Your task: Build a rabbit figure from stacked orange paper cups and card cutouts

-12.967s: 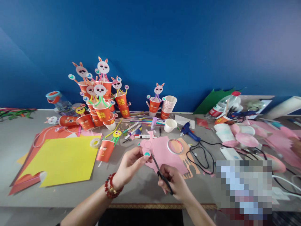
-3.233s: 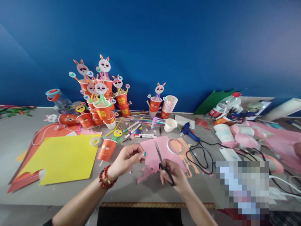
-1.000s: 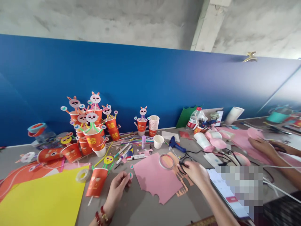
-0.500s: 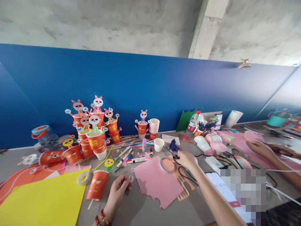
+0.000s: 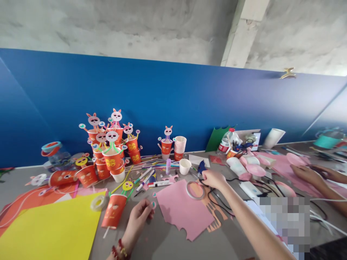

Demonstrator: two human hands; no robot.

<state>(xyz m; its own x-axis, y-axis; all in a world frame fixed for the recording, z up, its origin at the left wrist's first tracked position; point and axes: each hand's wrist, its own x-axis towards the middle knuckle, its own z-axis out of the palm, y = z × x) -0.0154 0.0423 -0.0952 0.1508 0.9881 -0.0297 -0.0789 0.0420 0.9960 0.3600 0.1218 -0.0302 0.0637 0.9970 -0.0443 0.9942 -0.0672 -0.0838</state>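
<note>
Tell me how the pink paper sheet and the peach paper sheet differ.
Extent: the pink paper sheet shows as a broad piece, the peach paper sheet as a narrower one.
Cuts: the pink sheet has shallow curved bites along its near edge; the peach sheet has long slots that leave thin strips.
Shared: both lie flat, and a ring-shaped roll rests across them.

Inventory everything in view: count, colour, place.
Decorated cups: many, red, mostly left
Cup stack: 1, white, red, centre
Plain cup: 1, white, centre
Markers: several, mixed, centre
Yellow sheet: 1, yellow, left
Pink sheet: 1, pink, centre
Tape: 2, pale, sheet edges
Disc: 1, pale, left hand
Glue gun: 1, blue, centre
Scissors: 1, black, by right hand
Painted cups: several, pale, right
Other bits: uncounted, mixed, scattered
Coworker's hands: 2, far right
Left hand: 1, front
Right hand: 1, centre
</note>
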